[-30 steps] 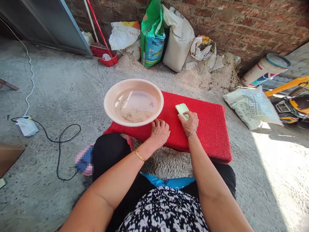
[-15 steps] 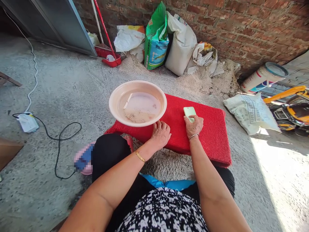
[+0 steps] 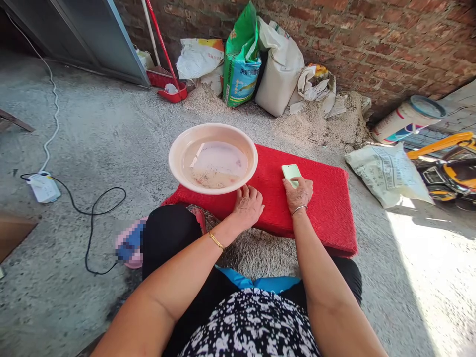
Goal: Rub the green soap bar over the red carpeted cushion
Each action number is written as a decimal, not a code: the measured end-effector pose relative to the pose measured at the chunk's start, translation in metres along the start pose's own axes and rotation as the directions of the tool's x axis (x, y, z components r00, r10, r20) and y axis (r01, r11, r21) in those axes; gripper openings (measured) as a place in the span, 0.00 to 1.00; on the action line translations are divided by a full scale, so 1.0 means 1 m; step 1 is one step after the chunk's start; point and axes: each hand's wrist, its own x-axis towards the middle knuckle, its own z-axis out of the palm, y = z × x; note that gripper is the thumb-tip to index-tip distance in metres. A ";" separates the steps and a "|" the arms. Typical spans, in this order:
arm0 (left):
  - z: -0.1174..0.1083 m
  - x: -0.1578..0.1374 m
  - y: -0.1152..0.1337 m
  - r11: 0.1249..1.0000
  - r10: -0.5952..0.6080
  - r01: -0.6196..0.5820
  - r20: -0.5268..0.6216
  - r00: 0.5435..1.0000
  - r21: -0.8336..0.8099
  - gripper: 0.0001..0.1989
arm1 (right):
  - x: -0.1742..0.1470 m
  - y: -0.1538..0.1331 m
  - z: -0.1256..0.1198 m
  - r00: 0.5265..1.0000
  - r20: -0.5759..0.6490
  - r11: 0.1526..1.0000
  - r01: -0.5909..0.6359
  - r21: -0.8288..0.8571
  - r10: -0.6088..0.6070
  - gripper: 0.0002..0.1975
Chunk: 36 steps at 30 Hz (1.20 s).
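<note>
Here's the basin (image 3: 179,166), hiding the part of the red bench (image 3: 327,198) beneath it, and the specks (image 3: 208,178) inside are too fine to name! Right of the basin, the right hand (image 3: 300,193) masks the lower end of the phone (image 3: 289,171). At its near rim, whether the left hand (image 3: 250,206) touches, we can't tell. Far right of the basin, a yellow machine (image 3: 459,171) runs out of view; far left, a brown box (image 3: 15,233) is cut off too.

Worn were a blk-&-wht blotchy-print top (image 3: 248,325), plain blk trousers (image 3: 170,232), a thin gold-clr bracelet (image 3: 215,241) w/ bar-like links on the L wrist (image 3: 228,229) & a slim silver-clr bangle (image 3: 298,208) on the R wrist (image 3: 300,218).
</note>
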 end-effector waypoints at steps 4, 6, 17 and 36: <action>0.001 0.000 0.000 1.000 -0.009 0.009 0.013 1.000 -0.018 0.24 | 0.000 -0.001 -0.001 0.995 0.055 0.996 0.082 0.022 -0.083 0.16; 0.000 0.000 0.000 0.999 -0.010 0.011 0.012 1.000 -0.030 0.24 | 0.000 -0.001 -0.001 0.999 0.030 0.999 0.038 0.000 -0.038 0.17; -0.003 -0.001 0.000 0.999 -0.008 0.009 0.024 1.000 -0.038 0.24 | -0.002 -0.001 -0.001 0.968 0.074 0.968 0.233 0.097 -0.241 0.15; -0.004 -0.001 -0.001 0.999 -0.008 0.009 0.021 1.000 -0.050 0.24 | -0.001 0.001 0.000 0.987 0.027 0.986 0.154 0.071 -0.156 0.16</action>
